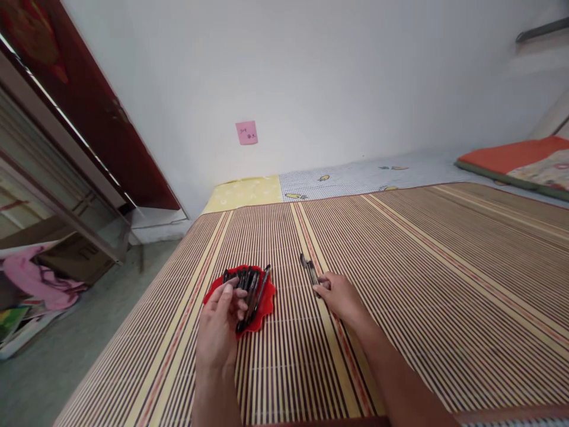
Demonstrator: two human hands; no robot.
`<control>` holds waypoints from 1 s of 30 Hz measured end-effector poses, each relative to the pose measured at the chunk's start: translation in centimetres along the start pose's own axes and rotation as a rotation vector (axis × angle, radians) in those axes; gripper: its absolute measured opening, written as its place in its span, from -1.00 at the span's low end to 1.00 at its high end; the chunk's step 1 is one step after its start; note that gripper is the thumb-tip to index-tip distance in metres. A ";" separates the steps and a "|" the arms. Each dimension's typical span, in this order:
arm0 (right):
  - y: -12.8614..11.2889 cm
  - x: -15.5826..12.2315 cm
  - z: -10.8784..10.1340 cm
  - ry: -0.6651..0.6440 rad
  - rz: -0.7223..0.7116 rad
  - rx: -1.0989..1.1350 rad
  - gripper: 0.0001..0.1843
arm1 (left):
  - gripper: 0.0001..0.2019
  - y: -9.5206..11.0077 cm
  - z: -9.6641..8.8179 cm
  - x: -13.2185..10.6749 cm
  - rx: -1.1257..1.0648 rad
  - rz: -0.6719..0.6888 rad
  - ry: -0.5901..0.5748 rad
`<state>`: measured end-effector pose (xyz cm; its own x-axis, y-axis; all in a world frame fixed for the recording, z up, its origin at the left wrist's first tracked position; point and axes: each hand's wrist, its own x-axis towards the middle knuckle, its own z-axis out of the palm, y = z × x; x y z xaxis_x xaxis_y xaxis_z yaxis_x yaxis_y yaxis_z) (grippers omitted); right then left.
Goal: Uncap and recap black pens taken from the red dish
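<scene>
A red dish (267, 303) lies on the striped bamboo mat (400, 284) and holds several dark pens (252, 287). My left hand (219, 331) hovers over the dish's near side, fingers curled round one of the pens. To the right, two dark pens (310, 270) lie side by side on the mat. My right hand (340, 295) rests on the mat with its fingertips pinching the near ends of those two pens.
The mat covers a bed against a white wall with a pink sticky note (246, 132). An orange cushion (515, 157) lies at the far right. A dark red door (84, 101) and clutter on the floor (40, 284) stand to the left.
</scene>
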<state>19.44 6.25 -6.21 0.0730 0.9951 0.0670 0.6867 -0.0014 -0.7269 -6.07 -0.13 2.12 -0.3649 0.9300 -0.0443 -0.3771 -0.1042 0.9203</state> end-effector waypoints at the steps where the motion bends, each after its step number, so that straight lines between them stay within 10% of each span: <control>1: 0.0 0.0 -0.1 0.005 0.005 0.019 -0.72 | -0.50 -0.1 -0.1 0.0 -0.016 -0.007 0.001; 21: -0.8 -0.4 -1.9 0.174 -0.078 0.311 -0.66 | -0.77 0.1 -1.7 1.3 -0.433 -0.043 0.225; 30: -8.3 2.6 2.4 -0.177 0.049 0.508 -0.74 | -0.67 -0.2 -1.6 1.5 -0.439 -0.048 0.238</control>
<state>12.24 9.10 -1.64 -0.0567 0.9966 -0.0593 0.2457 -0.0436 -0.9684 -7.93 0.70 1.22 -0.5029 0.8366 -0.2174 -0.7026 -0.2492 0.6666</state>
